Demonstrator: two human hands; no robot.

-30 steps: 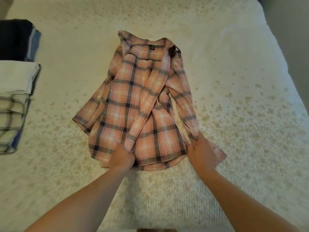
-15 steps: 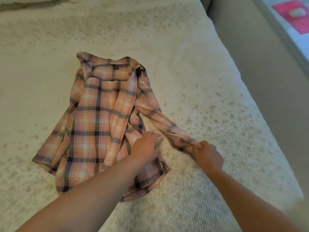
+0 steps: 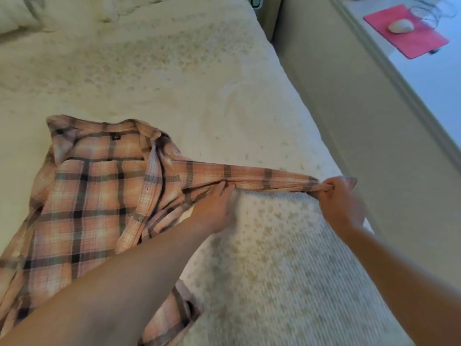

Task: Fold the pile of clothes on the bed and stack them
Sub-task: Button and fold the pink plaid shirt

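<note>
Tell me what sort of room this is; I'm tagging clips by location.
Most likely a bedroom at home. A plaid shirt is spread on a bed with a pale cover, a pillow lies at its head, and a desk beside it holds a mouse on a red pad.

I see the shirt [image 3: 99, 196] in a pink and peach plaid crossed with dark navy and grey lines. The bed [image 3: 174, 83] cover is cream, scattered with faint tan specks. On the pale table [image 3: 444, 78], a red mat [image 3: 411, 43] carries an off-white mouse [image 3: 400, 26].
</note>
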